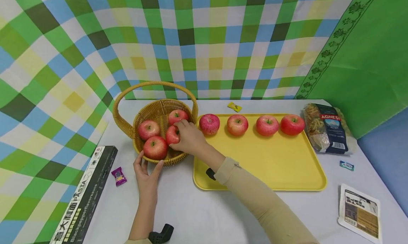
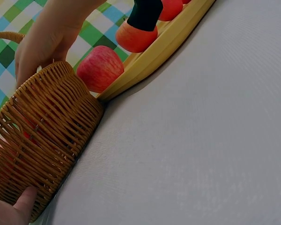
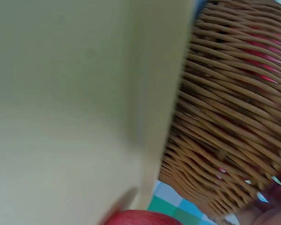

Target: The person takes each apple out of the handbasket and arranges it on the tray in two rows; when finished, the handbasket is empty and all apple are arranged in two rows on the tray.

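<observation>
A wicker basket [image 1: 173, 160] with a tall looped handle holds several red apples. My left hand [image 1: 148, 178] grips its front left side, fingertips up by the rim; in the left wrist view the thumb [image 2: 26, 199] presses on the woven wall. Reaching over the right rim, my right hand [image 1: 191, 137] holds an apple [image 1: 172, 135] inside the basket, partly covered by the fingers. Around it lie a front apple [image 1: 155, 147], a left apple [image 1: 148, 129] and a back apple [image 1: 177, 117]. The right wrist view shows the basket wall [image 3: 225, 103] and only some fingers at the corner.
A yellow tray [image 1: 255, 162] with several apples in a row along its back edge adjoins the basket. A pasta bag [image 1: 328, 129], a white packet [image 1: 359, 212] and a blue wrapped candy [image 1: 346, 165] lie right. Left are a purple candy [image 1: 119, 176] and a long black box [image 1: 86, 198].
</observation>
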Demonstrator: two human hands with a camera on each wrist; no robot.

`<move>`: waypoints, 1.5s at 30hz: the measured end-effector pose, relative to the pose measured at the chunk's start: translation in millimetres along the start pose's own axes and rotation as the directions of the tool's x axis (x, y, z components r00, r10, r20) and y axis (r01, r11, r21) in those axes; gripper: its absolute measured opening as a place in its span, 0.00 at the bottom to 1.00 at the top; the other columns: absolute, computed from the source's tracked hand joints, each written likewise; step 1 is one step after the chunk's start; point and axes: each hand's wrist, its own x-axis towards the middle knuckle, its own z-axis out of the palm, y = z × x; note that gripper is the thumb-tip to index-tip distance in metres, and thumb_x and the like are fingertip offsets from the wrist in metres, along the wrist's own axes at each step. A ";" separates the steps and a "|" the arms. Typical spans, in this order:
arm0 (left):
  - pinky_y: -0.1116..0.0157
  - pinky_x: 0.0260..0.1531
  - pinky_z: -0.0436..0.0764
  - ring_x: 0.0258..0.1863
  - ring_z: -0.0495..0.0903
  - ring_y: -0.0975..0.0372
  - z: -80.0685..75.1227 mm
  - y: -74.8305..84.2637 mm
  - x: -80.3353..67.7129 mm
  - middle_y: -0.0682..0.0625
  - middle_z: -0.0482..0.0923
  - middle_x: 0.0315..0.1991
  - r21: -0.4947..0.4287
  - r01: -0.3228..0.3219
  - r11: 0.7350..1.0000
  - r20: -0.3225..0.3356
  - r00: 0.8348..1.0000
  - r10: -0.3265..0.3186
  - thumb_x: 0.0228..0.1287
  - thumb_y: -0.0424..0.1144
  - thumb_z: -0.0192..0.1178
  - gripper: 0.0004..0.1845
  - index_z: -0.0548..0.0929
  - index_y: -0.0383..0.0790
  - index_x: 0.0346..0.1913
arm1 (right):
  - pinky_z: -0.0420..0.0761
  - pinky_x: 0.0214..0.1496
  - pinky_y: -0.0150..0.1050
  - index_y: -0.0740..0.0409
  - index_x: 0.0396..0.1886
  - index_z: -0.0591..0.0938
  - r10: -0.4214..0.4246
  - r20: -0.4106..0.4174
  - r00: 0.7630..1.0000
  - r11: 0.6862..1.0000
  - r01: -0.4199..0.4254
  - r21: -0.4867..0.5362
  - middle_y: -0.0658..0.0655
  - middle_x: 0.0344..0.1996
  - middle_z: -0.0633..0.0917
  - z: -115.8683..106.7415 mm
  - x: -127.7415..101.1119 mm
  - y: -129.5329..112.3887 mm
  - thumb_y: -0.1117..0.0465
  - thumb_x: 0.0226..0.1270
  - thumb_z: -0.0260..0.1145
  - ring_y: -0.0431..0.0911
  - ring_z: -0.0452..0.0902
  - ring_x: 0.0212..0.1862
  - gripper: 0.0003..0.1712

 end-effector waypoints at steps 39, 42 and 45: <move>0.59 0.69 0.59 0.74 0.47 0.59 -1.2 1.2 -0.5 0.56 0.45 0.74 -0.014 0.028 1.000 0.008 1.000 -0.028 0.60 0.42 0.68 0.41 0.55 0.54 0.71 | 0.78 0.42 0.39 0.51 0.58 0.75 0.030 0.015 0.999 0.999 -0.031 0.042 0.50 0.50 0.74 -16.8 -103.2 69.1 0.41 0.45 0.78 0.48 0.69 0.48 0.40; 0.59 0.68 0.60 0.74 0.47 0.59 -1.3 1.3 -0.7 0.56 0.45 0.74 -0.007 0.030 1.000 0.007 1.000 -0.030 0.60 0.43 0.68 0.41 0.55 0.54 0.71 | 0.78 0.42 0.40 0.51 0.59 0.75 0.026 0.013 1.000 0.999 -0.026 0.025 0.51 0.51 0.74 -16.4 -102.8 67.3 0.42 0.46 0.78 0.49 0.69 0.49 0.41; 0.60 0.68 0.60 0.74 0.46 0.59 -1.3 1.5 -0.9 0.56 0.45 0.74 0.002 0.030 1.000 0.009 1.000 -0.030 0.60 0.43 0.68 0.42 0.55 0.54 0.71 | 0.79 0.44 0.42 0.51 0.62 0.73 0.029 0.018 0.999 1.000 -0.030 0.005 0.52 0.54 0.74 -17.5 -103.0 65.1 0.41 0.46 0.77 0.50 0.69 0.51 0.43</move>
